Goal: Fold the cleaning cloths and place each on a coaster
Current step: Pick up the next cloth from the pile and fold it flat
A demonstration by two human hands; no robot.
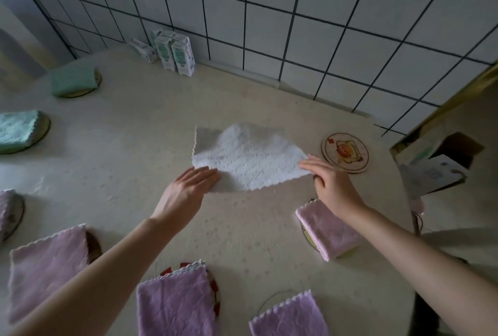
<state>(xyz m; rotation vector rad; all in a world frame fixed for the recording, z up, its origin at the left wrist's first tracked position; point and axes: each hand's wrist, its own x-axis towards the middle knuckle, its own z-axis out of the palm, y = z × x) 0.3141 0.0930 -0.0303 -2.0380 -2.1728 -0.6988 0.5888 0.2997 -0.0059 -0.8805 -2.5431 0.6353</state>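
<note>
A white cleaning cloth (248, 157) lies rumpled and partly doubled over in the middle of the pale table (134, 147). My left hand (188, 187) holds its near left corner, fingers on top. My right hand (328, 179) pinches its right corner. Just right of the cloth sits a bare round coaster (345, 152) with a cartoon print. Folded pink cloths rest on coasters nearby: one (327, 228) under my right wrist, one (175, 306) on a red-patterned coaster, one (291, 316) at the bottom edge.
Two folded green cloths (72, 79) (17, 129) sit on coasters at the left. More pink cloths (48, 265) (5, 209) lie at the near left. Small cartons (175, 52) stand against the tiled wall. The table's rounded edge falls away at the right.
</note>
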